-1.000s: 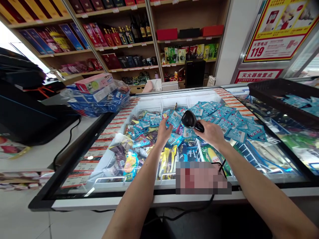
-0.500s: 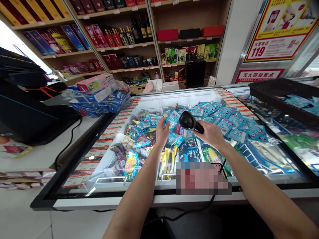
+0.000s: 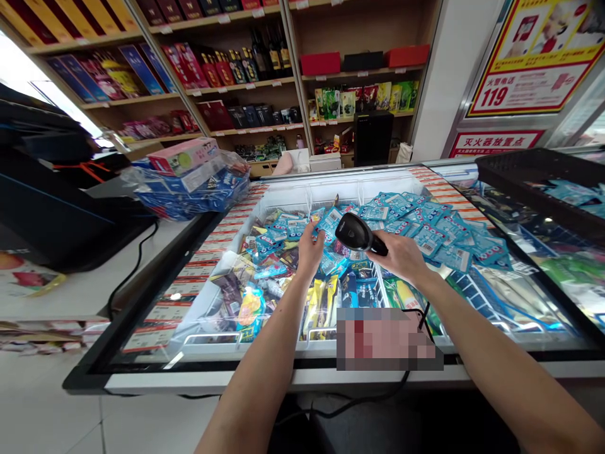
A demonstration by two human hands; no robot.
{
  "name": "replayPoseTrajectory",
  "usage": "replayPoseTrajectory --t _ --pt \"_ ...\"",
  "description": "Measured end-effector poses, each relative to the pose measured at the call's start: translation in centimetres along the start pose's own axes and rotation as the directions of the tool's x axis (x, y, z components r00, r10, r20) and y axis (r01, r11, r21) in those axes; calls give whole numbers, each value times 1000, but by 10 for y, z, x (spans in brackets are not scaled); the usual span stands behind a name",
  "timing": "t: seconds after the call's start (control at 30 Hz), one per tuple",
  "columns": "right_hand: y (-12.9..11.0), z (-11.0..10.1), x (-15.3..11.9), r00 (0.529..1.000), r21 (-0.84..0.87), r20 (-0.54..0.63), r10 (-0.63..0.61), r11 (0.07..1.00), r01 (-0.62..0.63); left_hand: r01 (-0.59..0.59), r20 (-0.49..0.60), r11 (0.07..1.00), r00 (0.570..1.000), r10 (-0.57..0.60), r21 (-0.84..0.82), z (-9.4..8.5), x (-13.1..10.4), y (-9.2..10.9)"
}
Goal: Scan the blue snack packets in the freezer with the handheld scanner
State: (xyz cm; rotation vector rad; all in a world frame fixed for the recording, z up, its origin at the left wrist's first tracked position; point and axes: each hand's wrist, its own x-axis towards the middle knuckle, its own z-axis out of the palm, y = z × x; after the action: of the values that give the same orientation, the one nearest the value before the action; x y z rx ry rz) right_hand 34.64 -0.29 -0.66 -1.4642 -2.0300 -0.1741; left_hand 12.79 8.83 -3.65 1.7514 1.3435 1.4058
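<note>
Fingers of the left hand pinched the edge of a flat, light-blue plastic packet, while those of the right hand were wrapped around a black plastic handheld scanner. The packet was just left of the scanner, its pale barcode patch facing up. Over the last second the left fingers, which had stood more apart, had closed on it, and the scanner had shifted leftward, putting the two close together. Right of the scanner and beyond it, a heap of matching light-blue packets lay unchanged on a glass-topped white freezer.
</note>
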Motion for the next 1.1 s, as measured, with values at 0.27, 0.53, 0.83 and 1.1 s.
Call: replayPoseTrajectory --t 0.27,0.53,0.83,1.1 --pt "-1 -1 -1 999 -10 30 16 1000 -15 3 -2 1000 1000 -3 15 0 -2 2" --pt "-1 -1 -1 1000 -11 28 3 1000 -3 4 4 999 1000 -4 33 0 -1 2" --pt "0 -1 0 999 -18 31 20 1000 -20 -13 5 998 1000 13 62 0 0 -2" --pt "5 -2 1 983 -150 -38 182 971 -185 -69 -139 931 982 127 357 -21 6 -5"
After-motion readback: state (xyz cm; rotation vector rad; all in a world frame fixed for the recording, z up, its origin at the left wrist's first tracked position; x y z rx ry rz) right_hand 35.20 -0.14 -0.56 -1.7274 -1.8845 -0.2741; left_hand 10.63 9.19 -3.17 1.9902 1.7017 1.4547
